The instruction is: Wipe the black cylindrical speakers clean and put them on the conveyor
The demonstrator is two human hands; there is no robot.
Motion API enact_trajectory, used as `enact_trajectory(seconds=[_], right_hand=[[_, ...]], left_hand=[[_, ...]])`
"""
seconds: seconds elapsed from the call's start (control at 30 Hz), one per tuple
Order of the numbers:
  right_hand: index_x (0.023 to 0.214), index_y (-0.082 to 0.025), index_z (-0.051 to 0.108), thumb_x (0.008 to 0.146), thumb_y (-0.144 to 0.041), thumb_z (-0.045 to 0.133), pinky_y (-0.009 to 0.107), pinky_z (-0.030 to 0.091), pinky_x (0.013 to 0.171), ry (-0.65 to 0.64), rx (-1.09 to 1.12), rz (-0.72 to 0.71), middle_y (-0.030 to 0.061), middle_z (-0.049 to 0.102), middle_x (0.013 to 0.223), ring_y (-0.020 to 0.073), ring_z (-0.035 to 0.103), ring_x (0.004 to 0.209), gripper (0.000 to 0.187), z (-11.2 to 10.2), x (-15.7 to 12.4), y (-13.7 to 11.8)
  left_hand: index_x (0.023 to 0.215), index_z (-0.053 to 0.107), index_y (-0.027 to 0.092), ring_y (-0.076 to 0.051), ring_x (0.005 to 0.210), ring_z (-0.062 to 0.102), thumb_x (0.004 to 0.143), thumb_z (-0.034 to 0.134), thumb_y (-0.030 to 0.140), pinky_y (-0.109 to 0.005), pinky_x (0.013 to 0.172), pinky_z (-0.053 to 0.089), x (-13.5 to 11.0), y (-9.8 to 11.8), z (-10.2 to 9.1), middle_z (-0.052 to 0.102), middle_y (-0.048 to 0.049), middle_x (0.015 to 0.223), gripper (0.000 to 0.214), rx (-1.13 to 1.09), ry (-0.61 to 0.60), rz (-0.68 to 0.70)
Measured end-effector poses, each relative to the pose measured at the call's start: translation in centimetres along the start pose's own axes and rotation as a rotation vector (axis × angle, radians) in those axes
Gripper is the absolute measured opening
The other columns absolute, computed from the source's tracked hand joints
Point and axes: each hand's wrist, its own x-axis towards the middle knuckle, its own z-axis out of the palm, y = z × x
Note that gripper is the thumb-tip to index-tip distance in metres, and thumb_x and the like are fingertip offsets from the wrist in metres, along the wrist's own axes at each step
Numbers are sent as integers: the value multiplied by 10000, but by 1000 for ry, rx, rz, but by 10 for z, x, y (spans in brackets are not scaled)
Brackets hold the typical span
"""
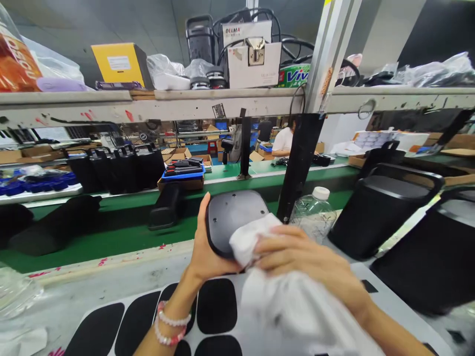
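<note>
My left hand (pixel 205 247) grips a black speaker-like unit (pixel 232 212) by its left side, its flat dark grey end face turned toward me. My right hand (pixel 304 262) presses a white cloth (pixel 256 237) against the lower right of that face, fingers closed over the cloth. The cloth hangs down over my right forearm. Bead bracelets circle my left wrist. Below the hands lies a white sheet with several black rounded pads (pixel 217 304).
Two large black units (pixel 382 207) stand at the right, a clear plastic bottle (pixel 314 212) behind my hands. A green conveyor belt (pixel 122 232) carries black parts and a blue tray (pixel 183 173). A cluttered shelf (pixel 166 101) runs overhead. A person in white sits far back.
</note>
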Motion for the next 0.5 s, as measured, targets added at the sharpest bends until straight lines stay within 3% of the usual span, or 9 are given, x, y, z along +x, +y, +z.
enact_trajectory(seconds=[0.1, 0.17, 0.23, 0.27, 0.4, 0.43, 0.5], right_hand=[[991, -206, 700, 924, -225, 488, 408, 518, 918, 284, -145, 343, 78, 744, 982, 238, 669, 1042, 223, -3, -48, 19], [957, -226, 711, 873, -266, 525, 528, 481, 931, 310, -358, 683, 97, 724, 1056, 309, 631, 1088, 208, 5, -80, 29], [962, -218, 706, 835, -301, 531, 644, 410, 951, 189, -509, 922, 140, 693, 1127, 377, 583, 1145, 232, 23, -101, 27], [976, -210, 698, 833, -304, 527, 650, 412, 942, 104, -488, 974, 156, 683, 1128, 381, 586, 1133, 242, 36, -106, 21], [954, -212, 640, 881, -293, 575, 389, 556, 775, -273, 29, 1066, 90, 663, 960, 233, 658, 864, 126, 110, -95, -31], [951, -198, 628, 859, -303, 645, 366, 559, 755, -344, 70, 1091, 85, 650, 961, 227, 653, 849, 141, 129, -90, -44], [969, -159, 634, 729, -326, 812, 414, 553, 778, -407, -28, 1052, 105, 633, 992, 279, 632, 910, 342, 163, -84, -62]], left_hand=[[1537, 171, 322, -342, 1272, 535, 480, 925, 444, -508, 1099, 408, 6, 3, 0, 442, -111, 1463, 1305, -52, -13, 56], [1528, 198, 320, -328, 1289, 513, 485, 927, 462, -480, 1117, 375, 10, 2, 0, 411, -110, 1477, 1280, -78, -3, 112], [1523, 203, 314, -323, 1304, 492, 488, 929, 478, -466, 1128, 352, 12, -1, 1, 402, -110, 1473, 1274, -101, 2, 125], [1523, 195, 308, -322, 1310, 484, 492, 927, 487, -464, 1130, 347, 12, -2, 0, 407, -113, 1465, 1277, -109, 2, 116], [1524, 168, 301, -324, 1326, 464, 507, 918, 515, -462, 1125, 353, 14, -6, -4, 402, -122, 1460, 1282, -94, -8, 83], [1522, 166, 302, -323, 1324, 467, 516, 913, 520, -460, 1123, 357, 15, -6, -5, 398, -123, 1462, 1272, -89, -8, 88], [1518, 173, 302, -320, 1313, 480, 538, 904, 524, -451, 1118, 363, 17, -7, -7, 393, -123, 1463, 1243, -83, 1, 113]])
